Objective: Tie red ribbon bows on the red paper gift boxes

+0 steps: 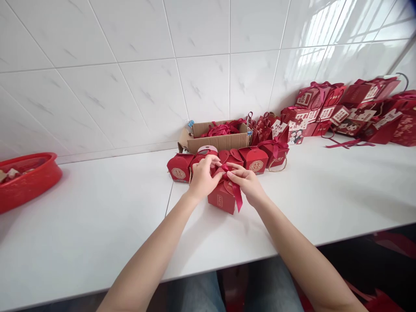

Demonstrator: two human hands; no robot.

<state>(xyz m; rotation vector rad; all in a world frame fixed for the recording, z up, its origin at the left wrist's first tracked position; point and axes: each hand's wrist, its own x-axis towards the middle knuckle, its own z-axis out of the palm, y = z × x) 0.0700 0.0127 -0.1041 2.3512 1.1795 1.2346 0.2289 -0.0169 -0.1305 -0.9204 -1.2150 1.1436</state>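
Observation:
A red gift box [221, 198] stands on the white table in front of me, with a dark red ribbon [237, 197] at its top and one tail hanging down its right side. My left hand [206, 175] pinches the ribbon at the top from the left. From the right, my right hand [245, 182] has thumb and finger closed on the ribbon's bow. Just behind stand several red boxes in a row, among them one with a round gold emblem [255, 165] and one tied with a ribbon [274, 154]. My hands partly hide the middle boxes.
Behind the row, a cardboard box [217, 143] holds loose red ribbons. Many finished-looking red gift boxes [312, 97] are stacked against the tiled wall at right, with loose ribbon [351, 143] before them. A red plastic basin [30, 184] sits at far left.

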